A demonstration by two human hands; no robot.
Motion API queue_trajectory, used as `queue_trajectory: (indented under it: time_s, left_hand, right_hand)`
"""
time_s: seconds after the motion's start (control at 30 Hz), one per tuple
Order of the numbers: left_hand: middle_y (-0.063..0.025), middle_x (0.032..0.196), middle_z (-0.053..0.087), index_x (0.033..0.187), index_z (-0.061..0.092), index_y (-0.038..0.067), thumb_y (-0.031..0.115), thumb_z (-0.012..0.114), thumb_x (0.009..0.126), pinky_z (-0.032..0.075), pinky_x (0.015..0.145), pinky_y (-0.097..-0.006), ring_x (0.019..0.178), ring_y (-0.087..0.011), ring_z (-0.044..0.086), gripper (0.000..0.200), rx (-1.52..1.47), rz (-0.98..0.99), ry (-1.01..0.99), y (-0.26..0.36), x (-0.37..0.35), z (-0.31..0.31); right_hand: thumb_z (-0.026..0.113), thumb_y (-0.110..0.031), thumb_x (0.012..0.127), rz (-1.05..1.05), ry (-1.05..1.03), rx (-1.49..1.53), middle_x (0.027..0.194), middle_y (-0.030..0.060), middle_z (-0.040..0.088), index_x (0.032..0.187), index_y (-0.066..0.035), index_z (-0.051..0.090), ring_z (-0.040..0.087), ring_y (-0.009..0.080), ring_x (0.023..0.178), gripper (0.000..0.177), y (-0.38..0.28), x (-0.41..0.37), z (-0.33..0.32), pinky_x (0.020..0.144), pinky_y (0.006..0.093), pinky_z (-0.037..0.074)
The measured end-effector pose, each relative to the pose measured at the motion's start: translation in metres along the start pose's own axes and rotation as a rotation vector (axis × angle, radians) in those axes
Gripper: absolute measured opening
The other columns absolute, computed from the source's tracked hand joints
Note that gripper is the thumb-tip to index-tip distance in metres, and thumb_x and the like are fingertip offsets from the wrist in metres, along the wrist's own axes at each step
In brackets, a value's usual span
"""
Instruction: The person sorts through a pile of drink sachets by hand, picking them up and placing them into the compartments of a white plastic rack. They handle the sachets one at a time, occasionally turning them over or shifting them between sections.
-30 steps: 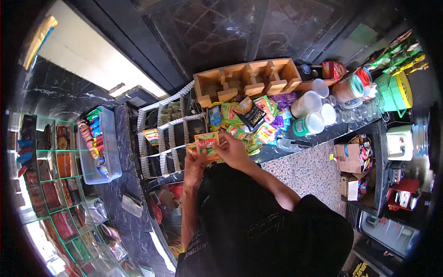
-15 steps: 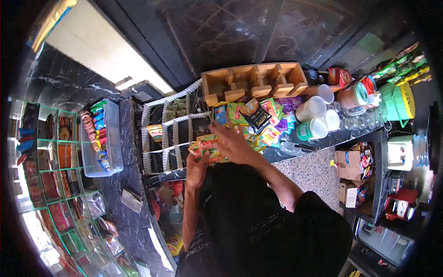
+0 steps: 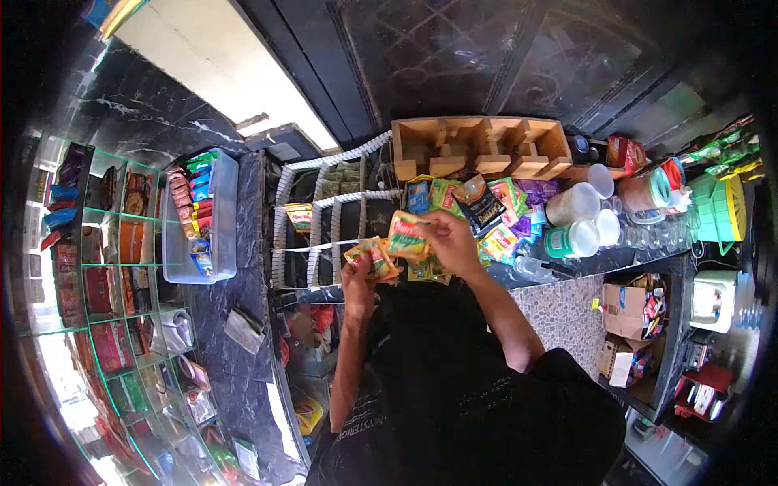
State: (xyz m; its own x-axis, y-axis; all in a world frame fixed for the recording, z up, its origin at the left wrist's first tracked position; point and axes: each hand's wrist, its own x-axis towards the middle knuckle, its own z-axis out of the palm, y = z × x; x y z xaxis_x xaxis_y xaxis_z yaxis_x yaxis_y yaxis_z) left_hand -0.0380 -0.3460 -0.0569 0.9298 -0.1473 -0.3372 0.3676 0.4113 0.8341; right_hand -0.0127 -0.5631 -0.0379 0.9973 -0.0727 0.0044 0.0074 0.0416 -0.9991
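Observation:
My left hand (image 3: 357,285) is closed around a small bunch of orange-yellow sachets (image 3: 375,256) above the front of the counter. Pinched in my right hand (image 3: 454,243) is a green, yellow and red sachet (image 3: 407,232), held just above and to the right of that bunch. Behind and right of my hands lies a pile of mixed sachets, including a black sachet (image 3: 478,204), purple sachets (image 3: 535,192) and a blue sachet (image 3: 418,197). To the left, a white rope-wrapped divided rack (image 3: 318,215) has one orange sachet (image 3: 299,215) in a compartment.
A wooden compartment box (image 3: 480,170) stands behind the pile. Several plastic jars (image 3: 572,204) are on the right, near a green bucket (image 3: 718,212). A clear plastic bin (image 3: 223,235) with sachets sits left. Cardboard boxes (image 3: 626,309) are on a lower shelf.
My right hand has drawn one sachet off the bunch and now lifts it by its edge. The sachets in my left hand are more fanned out. The camera view has shifted slightly.

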Motion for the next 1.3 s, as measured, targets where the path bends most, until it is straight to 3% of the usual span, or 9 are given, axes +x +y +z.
queue_trajectory:
  time_s: [0.1,0.23,0.37,0.43,0.63,0.87,0.93,1.03,1.3]
  left_hand:
    - [-0.0164,0.108,0.07,0.132,0.05,-0.002,0.056,0.031,0.107,0.063,0.075,-0.0466,0.092,-0.0331,0.073,0.066,-0.081,-0.031,-0.07,0.007,0.004,-0.01]
    - [-0.0149,0.116,0.067,0.135,0.048,0.0,0.06,0.024,0.106,0.06,0.085,-0.0452,0.104,-0.0307,0.07,0.071,-0.171,-0.085,0.068,0.0,0.003,-0.006]
    - [-0.0082,0.12,0.066,0.132,0.053,0.003,0.036,0.048,0.106,0.054,0.094,-0.0364,0.109,-0.019,0.065,0.043,-0.05,-0.043,-0.08,0.007,-0.006,0.003]
    - [-0.0032,0.119,0.066,0.129,0.057,0.003,0.01,0.067,0.097,0.05,0.093,-0.0308,0.106,-0.0105,0.062,0.034,0.11,0.003,-0.165,0.007,-0.007,-0.006]
    - [-0.0033,0.118,0.065,0.13,0.056,0.002,0.012,0.062,0.1,0.047,0.096,-0.0276,0.108,-0.011,0.061,0.032,0.08,-0.017,-0.13,0.005,-0.012,-0.016]
    - [-0.0064,0.122,0.063,0.133,0.051,0.003,0.01,0.056,0.101,0.049,0.098,-0.0304,0.111,-0.015,0.062,0.033,-0.097,-0.043,-0.029,0.011,-0.018,-0.006]
    - [-0.008,0.123,0.062,0.133,0.05,0.003,0.012,0.053,0.103,0.051,0.098,-0.0332,0.112,-0.0171,0.063,0.032,-0.161,-0.062,-0.062,0.01,-0.014,-0.011]
    - [-0.0091,0.123,0.062,0.133,0.05,0.002,0.01,0.058,0.101,0.054,0.094,-0.0333,0.111,-0.0172,0.063,0.034,-0.198,-0.085,-0.048,0.01,-0.016,-0.013]
    - [-0.007,0.111,0.068,0.123,0.057,0.001,0.004,0.075,0.09,0.056,0.086,-0.0299,0.096,-0.0139,0.067,0.037,0.031,-0.012,0.02,0.006,-0.016,-0.012]
  right_hand:
    - [0.071,-0.018,0.096,0.031,0.018,-0.01,0.088,0.0068,0.073,0.111,0.001,0.068,0.069,0.0101,0.08,0.024,-0.013,0.005,-0.009,0.07,0.0279,0.056]
    - [0.071,-0.018,0.096,-0.029,-0.098,-0.036,0.086,0.0055,0.072,0.11,0.0,0.068,0.067,0.0082,0.076,0.024,-0.016,0.001,0.007,0.066,0.0272,0.055]
    - [0.074,-0.018,0.09,-0.233,-0.205,-0.454,0.094,0.015,0.061,0.1,-0.005,0.065,0.063,0.0322,0.089,0.019,-0.015,-0.005,0.03,0.073,0.0397,0.051]
    - [0.072,-0.019,0.091,-0.231,-0.227,-0.444,0.098,0.0152,0.059,0.105,-0.005,0.063,0.062,0.0337,0.093,0.022,-0.013,-0.008,0.039,0.077,0.0417,0.049]
    - [0.06,-0.017,0.099,-0.26,-0.279,-0.403,0.118,0.0284,0.055,0.132,0.005,0.04,0.057,0.0452,0.108,0.045,0.005,-0.02,0.066,0.093,0.0481,0.046]
    - [0.071,-0.029,0.094,-0.259,-0.369,-0.416,0.13,0.024,0.053,0.143,0.002,0.038,0.052,0.0395,0.124,0.067,-0.019,-0.015,0.067,0.105,0.0466,0.041]
    - [0.086,-0.033,0.077,-0.5,-0.422,-0.64,0.135,0.0202,0.053,0.146,-0.001,0.038,0.048,0.0374,0.128,0.09,-0.03,-0.011,0.06,0.108,0.0478,0.038]
    - [0.091,-0.037,0.063,-0.47,-0.531,-0.817,0.138,0.0187,0.051,0.143,-0.004,0.042,0.047,0.0387,0.129,0.099,-0.033,-0.01,0.054,0.106,0.0532,0.038]
    - [0.088,-0.027,0.069,-0.409,-0.573,-0.648,0.137,0.0143,0.054,0.139,-0.008,0.05,0.048,0.0358,0.128,0.082,-0.031,-0.012,0.057,0.105,0.0488,0.039]
